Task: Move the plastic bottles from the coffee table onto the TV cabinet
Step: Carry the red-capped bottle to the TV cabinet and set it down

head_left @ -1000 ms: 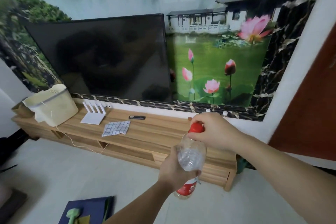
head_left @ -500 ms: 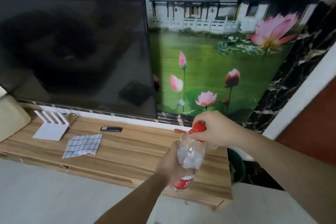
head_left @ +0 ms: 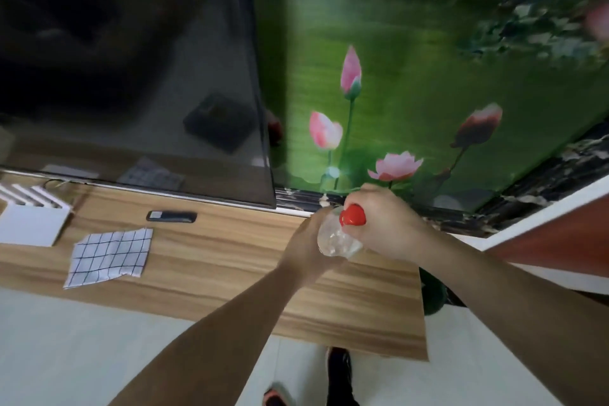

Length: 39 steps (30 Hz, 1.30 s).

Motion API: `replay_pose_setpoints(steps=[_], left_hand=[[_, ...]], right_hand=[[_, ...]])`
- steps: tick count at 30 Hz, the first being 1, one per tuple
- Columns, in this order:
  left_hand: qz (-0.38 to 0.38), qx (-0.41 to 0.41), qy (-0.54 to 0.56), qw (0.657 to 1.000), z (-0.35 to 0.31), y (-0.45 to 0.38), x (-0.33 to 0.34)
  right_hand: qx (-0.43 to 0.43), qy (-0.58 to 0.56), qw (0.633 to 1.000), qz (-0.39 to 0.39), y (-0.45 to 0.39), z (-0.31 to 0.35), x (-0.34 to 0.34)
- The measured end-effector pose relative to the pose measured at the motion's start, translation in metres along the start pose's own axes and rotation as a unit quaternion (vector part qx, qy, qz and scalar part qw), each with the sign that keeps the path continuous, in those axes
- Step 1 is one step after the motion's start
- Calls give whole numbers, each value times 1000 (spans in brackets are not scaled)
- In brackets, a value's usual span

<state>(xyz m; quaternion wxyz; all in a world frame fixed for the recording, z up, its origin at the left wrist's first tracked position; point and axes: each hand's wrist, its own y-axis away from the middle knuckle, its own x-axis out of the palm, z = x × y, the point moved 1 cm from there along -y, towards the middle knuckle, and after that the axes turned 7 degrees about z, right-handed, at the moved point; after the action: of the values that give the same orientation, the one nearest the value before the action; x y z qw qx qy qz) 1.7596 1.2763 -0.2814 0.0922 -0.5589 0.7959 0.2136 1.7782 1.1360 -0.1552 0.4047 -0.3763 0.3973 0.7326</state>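
A clear plastic bottle [head_left: 336, 239] with a red cap [head_left: 352, 215] is held over the right part of the wooden TV cabinet [head_left: 230, 267]. My left hand [head_left: 304, 249] wraps around the bottle's body from the left. My right hand [head_left: 385, 224] grips its neck and cap from the right. The lower part of the bottle is hidden behind my left hand, so I cannot tell whether it touches the cabinet top.
A large dark TV [head_left: 131, 69] stands behind the cabinet's left part. On the cabinet lie a black remote [head_left: 171, 216], a checked cloth [head_left: 110, 257] and a white router [head_left: 31, 214]. A dark green object [head_left: 433, 293] sits by the cabinet's right end. My shoes [head_left: 339, 369] are on the pale floor.
I have come closer to the cabinet and look more steeply down. Both hands have carried the bottle forward, from the cabinet's front edge to above its top.
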Motion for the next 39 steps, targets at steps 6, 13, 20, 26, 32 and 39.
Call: replay_pose_setpoints(steps=[6,13,20,26,32,39], left_hand=[[-4,-65,-6,998,43,-69,21],[-26,-109,-66,992,91,-125,50],[-66,-142,-71,985,125,-155,63],[-65,-155,-47,985,137,-166,65],[-68,-154,-29,985,141,-166,65],[-75,-177,-32,981,140,-168,76]], right_hand=[[14,13,999,40,-74,-48,35],[20,-10,995,93,-133,-99,80],[21,2,992,122,-172,-121,111],[18,7,993,114,-186,-128,122],[16,11,994,105,-190,-127,125],[27,24,991,126,-190,-127,121]])
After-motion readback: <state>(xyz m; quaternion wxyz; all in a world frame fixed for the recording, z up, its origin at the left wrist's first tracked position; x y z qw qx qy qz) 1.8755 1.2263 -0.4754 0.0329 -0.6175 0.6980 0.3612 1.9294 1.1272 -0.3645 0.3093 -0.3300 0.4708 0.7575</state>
